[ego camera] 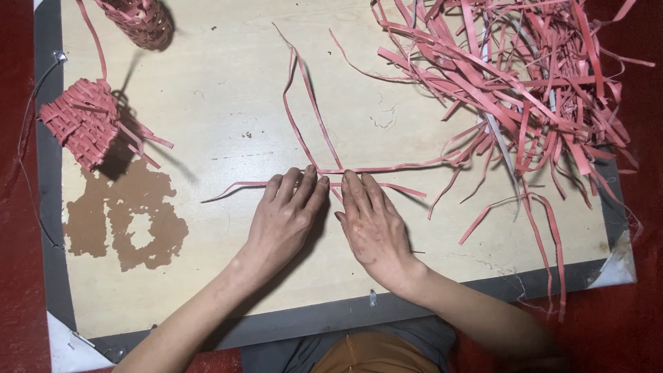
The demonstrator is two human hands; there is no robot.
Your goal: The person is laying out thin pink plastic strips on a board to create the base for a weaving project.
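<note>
Seen from above: a pale, scuffed worktop point(228, 90) with a grey edge and a brown patch point(124, 214) where the surface has peeled, lying on a red floor point(17, 228).

Both hands flat, palms down, side by side near the middle of the worktop. Left hand point(286, 211) with fingers slightly fanned, fingertips pressing on thin red strips point(304, 131). Right hand point(373, 221) just beside it, fingers close together, tips also on the strips. No pinching visible; both simply pressing down.

Strips crossing right at the fingertips: one lying roughly level, running out left past the left hand and right toward the pile; two others rising away from the hands in a narrow V toward the far edge.

Large tangled pile of red strips point(525, 83) at the far right, some trailing over the worktop edge. Small flat woven red piece point(86, 121) at the left, loose ends sticking out. Rounded woven red basket piece point(141, 21) at the top left, partly cut off.
</note>
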